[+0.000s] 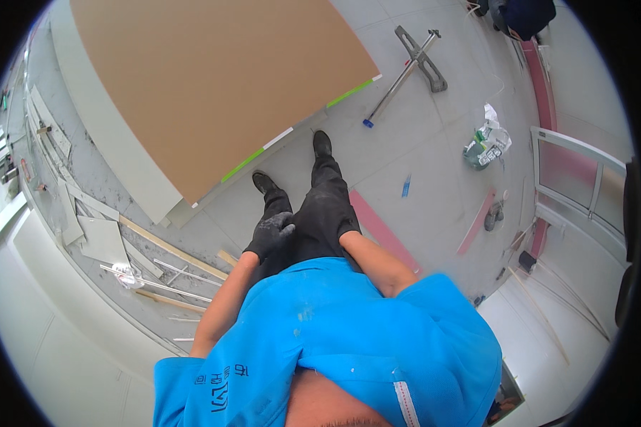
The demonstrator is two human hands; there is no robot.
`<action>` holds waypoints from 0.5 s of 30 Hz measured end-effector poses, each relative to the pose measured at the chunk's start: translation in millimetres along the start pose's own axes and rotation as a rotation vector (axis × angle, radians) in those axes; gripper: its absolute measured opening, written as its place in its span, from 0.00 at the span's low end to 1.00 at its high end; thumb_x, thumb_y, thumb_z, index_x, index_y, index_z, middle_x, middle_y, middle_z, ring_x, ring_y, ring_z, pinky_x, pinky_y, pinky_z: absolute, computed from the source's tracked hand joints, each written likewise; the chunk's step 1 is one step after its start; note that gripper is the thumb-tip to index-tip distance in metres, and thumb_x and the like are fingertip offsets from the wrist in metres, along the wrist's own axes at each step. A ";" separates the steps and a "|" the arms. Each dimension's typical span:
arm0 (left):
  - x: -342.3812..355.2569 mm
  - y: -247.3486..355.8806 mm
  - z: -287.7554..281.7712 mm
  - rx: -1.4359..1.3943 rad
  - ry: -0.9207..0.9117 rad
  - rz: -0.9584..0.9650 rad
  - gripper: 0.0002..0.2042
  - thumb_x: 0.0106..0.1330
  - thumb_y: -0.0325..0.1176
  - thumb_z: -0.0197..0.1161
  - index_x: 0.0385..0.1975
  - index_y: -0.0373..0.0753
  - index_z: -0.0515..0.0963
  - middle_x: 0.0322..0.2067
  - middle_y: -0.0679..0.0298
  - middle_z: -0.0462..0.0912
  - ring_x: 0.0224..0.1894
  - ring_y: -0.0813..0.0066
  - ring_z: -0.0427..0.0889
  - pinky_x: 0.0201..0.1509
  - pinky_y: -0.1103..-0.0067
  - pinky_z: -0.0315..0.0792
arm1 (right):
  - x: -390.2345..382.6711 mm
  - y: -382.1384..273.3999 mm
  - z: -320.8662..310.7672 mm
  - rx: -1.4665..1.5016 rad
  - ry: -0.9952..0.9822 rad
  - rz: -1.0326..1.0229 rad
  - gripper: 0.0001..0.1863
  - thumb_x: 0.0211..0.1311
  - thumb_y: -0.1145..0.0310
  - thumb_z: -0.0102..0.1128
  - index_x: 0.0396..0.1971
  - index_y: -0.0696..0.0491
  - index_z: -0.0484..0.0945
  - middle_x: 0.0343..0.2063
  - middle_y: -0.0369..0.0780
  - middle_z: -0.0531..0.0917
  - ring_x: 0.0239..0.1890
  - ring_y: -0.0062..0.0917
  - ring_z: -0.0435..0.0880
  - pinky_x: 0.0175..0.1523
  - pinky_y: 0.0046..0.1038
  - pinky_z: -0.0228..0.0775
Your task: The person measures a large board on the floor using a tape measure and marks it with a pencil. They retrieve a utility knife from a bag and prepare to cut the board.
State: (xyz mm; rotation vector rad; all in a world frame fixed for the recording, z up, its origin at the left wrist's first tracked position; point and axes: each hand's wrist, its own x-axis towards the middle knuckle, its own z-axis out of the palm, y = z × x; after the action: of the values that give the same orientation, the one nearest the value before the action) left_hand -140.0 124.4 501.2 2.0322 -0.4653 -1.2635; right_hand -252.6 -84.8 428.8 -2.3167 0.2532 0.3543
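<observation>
My left hand point(269, 235), in a dusty dark glove, rests against my left thigh with thumb and fingers slightly apart. My right hand point(347, 229), in a dark cuff or glove, is at my right hip; its fingers are hidden. A large brown board point(228, 85) lies ahead of my shoes on a paler board point(160, 203), with green and white strips along its near edge. A long pink strip point(381, 224) lies on the floor by my right leg.
Offcuts and long strips point(103, 238) litter the left side. A long cutting tool point(392, 92), a crumpled bag point(491, 135) on a green object and a blue item point(406, 185) lie on the right. A railing point(577, 171) stands at right; a dark shape point(527, 14) is top right.
</observation>
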 end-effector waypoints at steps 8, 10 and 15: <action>50.5 -13.7 38.6 0.040 -0.192 -0.028 0.24 0.67 0.44 0.54 0.59 0.38 0.73 0.57 0.51 0.77 0.61 0.55 0.74 0.66 0.67 0.67 | -15.1 22.1 -27.9 0.031 -0.158 0.001 0.21 0.60 0.60 0.57 0.50 0.55 0.78 0.48 0.51 0.80 0.51 0.43 0.79 0.58 0.37 0.69; 66.0 -9.5 60.3 0.005 -0.139 0.053 0.24 0.68 0.42 0.53 0.61 0.37 0.71 0.58 0.50 0.76 0.63 0.55 0.72 0.68 0.67 0.64 | -2.4 28.1 -40.9 0.034 -0.186 -0.006 0.21 0.59 0.60 0.58 0.49 0.54 0.78 0.47 0.51 0.81 0.50 0.42 0.80 0.57 0.36 0.70; 106.2 10.4 95.5 -0.066 -0.171 0.161 0.26 0.67 0.38 0.52 0.65 0.39 0.66 0.65 0.52 0.69 0.68 0.57 0.66 0.72 0.68 0.59 | -1.8 20.7 -62.5 0.035 -0.286 -0.046 0.20 0.57 0.59 0.61 0.47 0.53 0.80 0.44 0.49 0.83 0.47 0.41 0.82 0.54 0.36 0.73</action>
State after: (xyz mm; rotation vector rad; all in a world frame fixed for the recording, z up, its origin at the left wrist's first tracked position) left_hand -174.8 16.8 413.3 1.8010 -0.6455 -1.3406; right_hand -249.2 -144.0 457.4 -2.2005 0.0636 0.6447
